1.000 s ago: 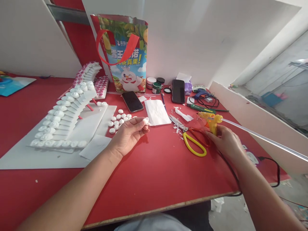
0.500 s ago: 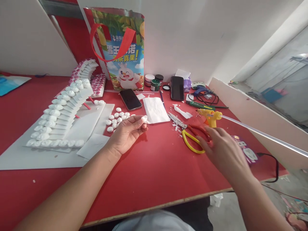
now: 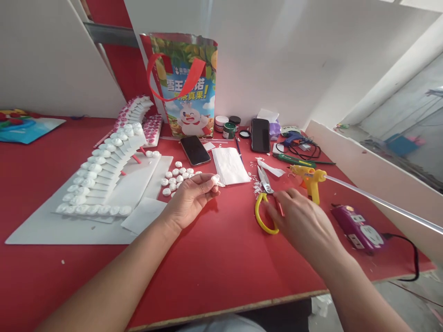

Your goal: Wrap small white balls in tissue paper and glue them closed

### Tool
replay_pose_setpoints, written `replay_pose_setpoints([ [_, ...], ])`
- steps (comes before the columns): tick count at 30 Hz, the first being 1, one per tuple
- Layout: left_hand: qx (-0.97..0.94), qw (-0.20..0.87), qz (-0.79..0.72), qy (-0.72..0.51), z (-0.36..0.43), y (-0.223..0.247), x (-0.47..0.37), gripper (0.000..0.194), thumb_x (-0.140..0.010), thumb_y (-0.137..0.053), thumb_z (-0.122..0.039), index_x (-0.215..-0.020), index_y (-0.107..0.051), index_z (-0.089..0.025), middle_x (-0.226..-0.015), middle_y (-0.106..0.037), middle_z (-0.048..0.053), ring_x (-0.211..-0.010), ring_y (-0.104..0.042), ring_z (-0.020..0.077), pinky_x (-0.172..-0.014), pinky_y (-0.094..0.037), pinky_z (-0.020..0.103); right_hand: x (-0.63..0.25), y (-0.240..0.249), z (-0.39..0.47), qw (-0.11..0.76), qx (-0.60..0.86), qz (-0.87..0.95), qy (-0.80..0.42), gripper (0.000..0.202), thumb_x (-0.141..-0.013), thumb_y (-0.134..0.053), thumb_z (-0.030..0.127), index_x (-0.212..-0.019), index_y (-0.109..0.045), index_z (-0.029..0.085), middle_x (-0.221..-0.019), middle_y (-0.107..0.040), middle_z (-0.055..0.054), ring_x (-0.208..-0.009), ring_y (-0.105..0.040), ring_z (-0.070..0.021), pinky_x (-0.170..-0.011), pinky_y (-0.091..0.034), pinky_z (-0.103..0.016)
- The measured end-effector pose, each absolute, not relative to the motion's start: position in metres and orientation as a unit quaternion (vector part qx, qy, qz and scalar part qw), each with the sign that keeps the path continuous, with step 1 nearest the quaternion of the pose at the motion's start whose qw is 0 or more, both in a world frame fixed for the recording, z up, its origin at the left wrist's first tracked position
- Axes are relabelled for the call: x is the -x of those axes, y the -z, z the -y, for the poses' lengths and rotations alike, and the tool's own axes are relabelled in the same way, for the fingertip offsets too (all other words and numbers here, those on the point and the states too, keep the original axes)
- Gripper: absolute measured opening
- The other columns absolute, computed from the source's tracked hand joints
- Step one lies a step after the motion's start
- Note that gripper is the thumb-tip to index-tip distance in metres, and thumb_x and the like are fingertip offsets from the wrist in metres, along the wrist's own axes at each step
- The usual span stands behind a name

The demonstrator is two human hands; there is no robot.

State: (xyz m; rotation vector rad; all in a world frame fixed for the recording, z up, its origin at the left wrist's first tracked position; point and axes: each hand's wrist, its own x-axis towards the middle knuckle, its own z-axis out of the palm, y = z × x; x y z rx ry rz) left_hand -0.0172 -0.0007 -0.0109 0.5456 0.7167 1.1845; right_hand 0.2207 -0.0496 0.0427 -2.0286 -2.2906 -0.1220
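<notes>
White rosette [image 3: 215, 179], 1 piece, sits pinched between thumb and fingertips of the left hand [image 3: 190, 198], held over the red table [image 3: 200, 276]; a thin tail of it points right. Right hand [image 3: 299, 214] lies over the handles of the scissors [image 3: 266, 186], fingers bent, red loop mostly covered, yellow loop showing to its left. Cannot tell from this angle whether those fingers close round the handle or only rest there.

Key relation: scissors lie under and ahead of the right fingers, long axis running away from the person and slightly left, blades far, loops near. Right hand is the nearer; left hand and rosette are well apart, to the left of the blades.

Counts, working outward:
- scissors, 1; paper scraps [image 3: 258, 186] just beside the blades, not countable
- paper stack [image 3: 230, 165], 1, beyond and between the hands
- loose rosettes [image 3: 182, 170], at least 12, just past the left hand
- yellow glue gun [image 3: 308, 175], 1, beyond the right hand, with 1 clear stick [image 3: 374, 198] out the back
- purple box [image 3: 358, 228], 1, far right
- phones [image 3: 260, 135], 2
- jars [image 3: 229, 131], 3
- printed bag [image 3: 188, 115], 1
- white fan-shaped piece [image 3: 112, 161], 1, left
</notes>
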Motion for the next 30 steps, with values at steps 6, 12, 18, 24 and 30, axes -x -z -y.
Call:
replay_pose_setpoints([
  [6,-0.254,0.729,-0.321,-0.55,0.002,0.011,0.016,0.03,-0.056,-0.099,-0.022,-0.078,-0.079,-0.017,-0.076,-0.075,0.001,-0.069,-0.069,0.0106,-0.075,-0.059,0.023,-0.169,-0.042,0.014,0.386,0.479,0.699,-0.365,0.038,-0.092,-0.057,0.031,-0.126,-0.07,0.018,-0.102,-0.071,-0.007,-0.074,-0.063,-0.0143,-0.067,-0.05,-0.029],
  [12,-0.282,0.73,-0.305,-0.543,0.001,0.015,0.019,0.022,-0.066,-0.094,-0.021,-0.082,-0.08,-0.016,-0.077,-0.076,0.003,-0.072,-0.069,0.0111,-0.078,-0.058,0.023,-0.152,-0.007,0.005,0.481,0.419,0.583,-0.502,0.023,-0.086,-0.064,0.029,-0.101,-0.08,0.021,-0.087,-0.065,-0.002,-0.069,-0.054,-0.0106,-0.07,-0.049,-0.029],
  [18,-0.289,0.722,-0.316,-0.544,0.0,0.016,0.019,0.022,-0.066,-0.094,-0.021,-0.082,-0.079,-0.016,-0.081,-0.077,0.002,-0.073,-0.07,0.0117,-0.079,-0.057,0.025,-0.158,-0.006,0.007,0.465,0.421,0.579,-0.521,0.021,-0.086,-0.066,0.029,-0.099,-0.08,0.02,-0.08,-0.064,-0.001,-0.067,-0.052,-0.0107,-0.066,-0.047,-0.028],
  [24,-0.305,0.708,-0.333,-0.543,0.0,0.017,0.019,0.023,-0.067,-0.093,-0.02,-0.084,-0.077,-0.015,-0.087,-0.077,0.003,-0.076,-0.07,0.0127,-0.081,-0.056,0.029,-0.159,-0.004,0.006,0.451,0.419,0.602,-0.508,0.023,-0.088,-0.061,0.028,-0.101,-0.078,0.019,-0.075,-0.063,0.0,-0.066,-0.053,-0.011,-0.065,-0.048,-0.027],
  [30,-0.323,0.702,-0.344,-0.534,0.001,0.016,0.019,0.027,-0.068,-0.093,-0.023,-0.089,-0.08,-0.014,-0.09,-0.076,0.004,-0.082,-0.069,0.0137,-0.084,-0.055,0.028,-0.16,-0.002,0.008,0.451,0.414,0.708,-0.352,0.024,-0.093,-0.056,0.021,-0.103,-0.077,0.018,-0.091,-0.067,-0.005,-0.073,-0.061,-0.0122,-0.069,-0.051,-0.028],
])
